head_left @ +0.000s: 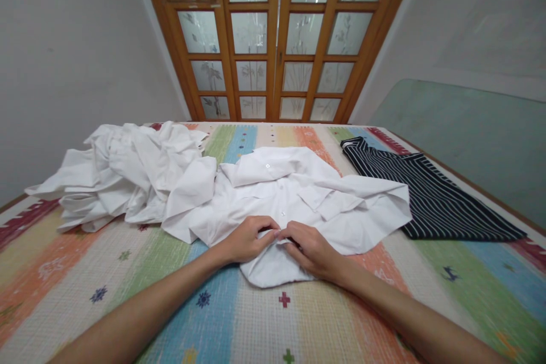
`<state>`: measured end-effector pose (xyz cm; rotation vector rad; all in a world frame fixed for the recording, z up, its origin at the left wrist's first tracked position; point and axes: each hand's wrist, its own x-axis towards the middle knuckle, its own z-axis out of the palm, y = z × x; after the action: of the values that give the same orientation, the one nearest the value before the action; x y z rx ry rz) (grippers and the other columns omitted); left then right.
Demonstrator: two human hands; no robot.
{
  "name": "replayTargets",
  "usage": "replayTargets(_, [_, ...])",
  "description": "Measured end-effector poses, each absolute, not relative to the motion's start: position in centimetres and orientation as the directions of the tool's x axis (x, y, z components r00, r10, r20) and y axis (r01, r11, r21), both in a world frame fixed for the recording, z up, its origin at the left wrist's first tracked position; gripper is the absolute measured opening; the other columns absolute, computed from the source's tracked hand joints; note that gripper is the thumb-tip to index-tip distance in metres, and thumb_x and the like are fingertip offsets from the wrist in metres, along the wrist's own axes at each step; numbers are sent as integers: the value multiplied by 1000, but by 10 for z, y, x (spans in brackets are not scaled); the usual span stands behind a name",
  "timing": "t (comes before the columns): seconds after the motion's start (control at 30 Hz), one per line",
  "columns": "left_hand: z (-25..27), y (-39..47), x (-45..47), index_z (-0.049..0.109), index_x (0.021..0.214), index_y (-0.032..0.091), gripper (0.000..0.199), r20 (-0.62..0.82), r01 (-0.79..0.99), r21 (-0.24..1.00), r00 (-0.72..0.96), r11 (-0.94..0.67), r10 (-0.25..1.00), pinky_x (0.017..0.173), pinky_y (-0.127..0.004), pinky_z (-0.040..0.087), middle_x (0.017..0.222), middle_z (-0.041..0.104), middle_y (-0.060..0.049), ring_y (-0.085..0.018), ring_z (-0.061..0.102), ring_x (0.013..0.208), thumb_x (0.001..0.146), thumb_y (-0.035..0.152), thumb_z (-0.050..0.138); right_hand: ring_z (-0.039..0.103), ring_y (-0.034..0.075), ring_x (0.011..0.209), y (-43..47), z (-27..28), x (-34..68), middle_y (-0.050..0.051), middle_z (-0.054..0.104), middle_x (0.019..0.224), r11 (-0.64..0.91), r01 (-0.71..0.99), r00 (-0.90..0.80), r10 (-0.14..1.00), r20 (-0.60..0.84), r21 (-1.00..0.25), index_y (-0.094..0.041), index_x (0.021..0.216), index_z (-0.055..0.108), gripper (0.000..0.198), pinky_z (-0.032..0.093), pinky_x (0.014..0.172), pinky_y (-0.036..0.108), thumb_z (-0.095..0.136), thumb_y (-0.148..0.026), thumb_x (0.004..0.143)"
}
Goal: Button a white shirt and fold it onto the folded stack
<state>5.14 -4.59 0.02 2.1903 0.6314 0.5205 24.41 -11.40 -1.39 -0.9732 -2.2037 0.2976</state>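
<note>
A white button-up shirt [256,205] lies spread in front of me, its collar end away from me and its hem close by. Small buttons run down its middle, and a pocket flap shows on its right half. My left hand [252,237] pinches the shirt's front edge near the hem. Just beside it, my right hand [310,247] grips the same edge, the fingertips of both hands almost touching. Whatever button lies between the fingers is hidden.
A heap of crumpled white clothes [128,176] lies to the left, against the shirt's sleeve. On the right is a folded black-and-white striped garment [430,193]. Everything rests on a colourful striped cover [162,290]. Behind stand wooden doors with glass panes [275,40].
</note>
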Motion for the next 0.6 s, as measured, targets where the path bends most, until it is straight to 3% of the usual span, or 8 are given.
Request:
replayTargets(0.27, [4,-43,50,67,83,16,23,91,285,797,815,-532,573,69,-24,43,74,66,-1,-13,56,69,86,32,51,47,15,64,-119,-14,240,1,51,72,678,581,-457,729,509,-450,-21,83,46,13,37,59,26,44,-9,83])
replayTargets(0.47, [6,-46,50,64,78,16,20,79,292,800,814,-523,575,65,-23,39,69,59,1,-11,50,65,84,31,51,49,15,64,-122,-14,238,0,53,71,640,591,-418,763,493,-491,-21,82,48,12,37,61,26,45,-9,80])
replayTargets(0.6, [4,-43,50,58,73,16,19,93,275,856,751,-437,654,64,-24,37,68,55,2,-12,47,65,80,31,50,48,14,60,-122,-10,242,0,54,68,645,564,-433,763,480,-516,-21,80,49,12,36,59,25,44,-10,78])
